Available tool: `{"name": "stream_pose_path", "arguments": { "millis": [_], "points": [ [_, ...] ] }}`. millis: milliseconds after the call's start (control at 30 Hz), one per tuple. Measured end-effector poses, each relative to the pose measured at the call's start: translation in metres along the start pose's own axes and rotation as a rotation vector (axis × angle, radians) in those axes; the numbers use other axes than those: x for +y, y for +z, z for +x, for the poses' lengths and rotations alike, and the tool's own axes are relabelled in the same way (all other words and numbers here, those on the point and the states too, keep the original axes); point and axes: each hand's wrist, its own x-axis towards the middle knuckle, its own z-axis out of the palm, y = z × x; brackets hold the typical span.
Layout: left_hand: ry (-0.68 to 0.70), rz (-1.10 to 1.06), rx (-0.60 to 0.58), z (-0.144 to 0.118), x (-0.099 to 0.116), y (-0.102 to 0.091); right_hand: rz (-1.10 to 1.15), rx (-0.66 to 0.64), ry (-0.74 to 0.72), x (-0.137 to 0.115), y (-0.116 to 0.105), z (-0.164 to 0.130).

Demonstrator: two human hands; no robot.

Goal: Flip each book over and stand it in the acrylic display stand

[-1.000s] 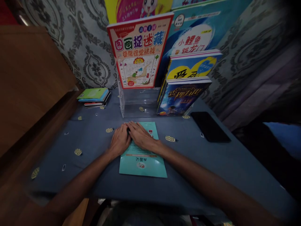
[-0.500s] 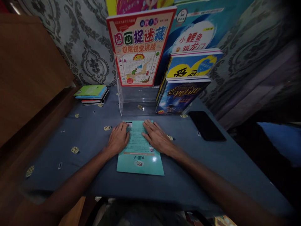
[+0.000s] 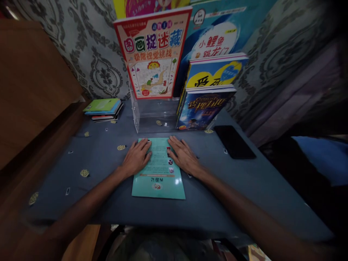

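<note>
teal booklet (image 3: 159, 177) lies flat under both hands' fingers (image 3: 141, 148).

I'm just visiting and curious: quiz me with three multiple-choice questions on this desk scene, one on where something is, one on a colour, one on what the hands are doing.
1. Where does the black phone lie?
A. on the stack of books at the left
B. flat on the tablecloth, right of the teal booklet
C. inside the clear acrylic stand

2. What colour is the booklet under the hands?
A. teal
B. red
C. yellow

3. How do the left hand and right hand rest?
A. both clenched in fists
B. lifting the booklet off the table
C. open and flat, one on each side edge of the booklet

Answers:
1 B: the phone lies on the blue tablecloth, to the booklet's right.
2 A: its cover is teal.
3 C: both palms are down with fingers spread, and the booklet lies flat.
</note>
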Motion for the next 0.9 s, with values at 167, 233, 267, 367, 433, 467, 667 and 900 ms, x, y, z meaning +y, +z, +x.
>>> {"name": "stream_pose_path", "arguments": {
  "millis": [167,233,267,367,433,467,667,900],
  "points": [
    [0.084,-0.035,-0.078,0.012,-0.002,-0.001,0.023,0.025,-0.009,-0.002,-0.001,0.0],
    [0.099,-0.059,-0.094,0.014,-0.004,-0.001,0.041,0.034,-0.021,-0.001,-0.001,0.0],
    [0.102,-0.073,-0.099,0.015,-0.005,0.0,0.05,0.037,-0.026,0.0,-0.001,-0.001],
    [0.103,-0.107,-0.113,0.014,-0.007,-0.001,0.084,0.039,-0.034,0.005,-0.002,-0.001],
    [0.115,-0.12,-0.132,0.014,-0.007,-0.003,0.136,0.034,-0.04,0.012,-0.004,0.0],
    [0.13,-0.125,-0.144,0.015,-0.007,-0.004,0.176,0.031,-0.045,0.015,-0.005,0.001],
    [0.231,-0.143,-0.221,0.03,0.006,-0.008,0.439,0.026,-0.03,0.031,-0.018,0.005],
    [0.304,-0.146,-0.23,0.049,0.03,-0.003,0.529,0.036,0.032,0.03,-0.019,0.006]
  ]
}}
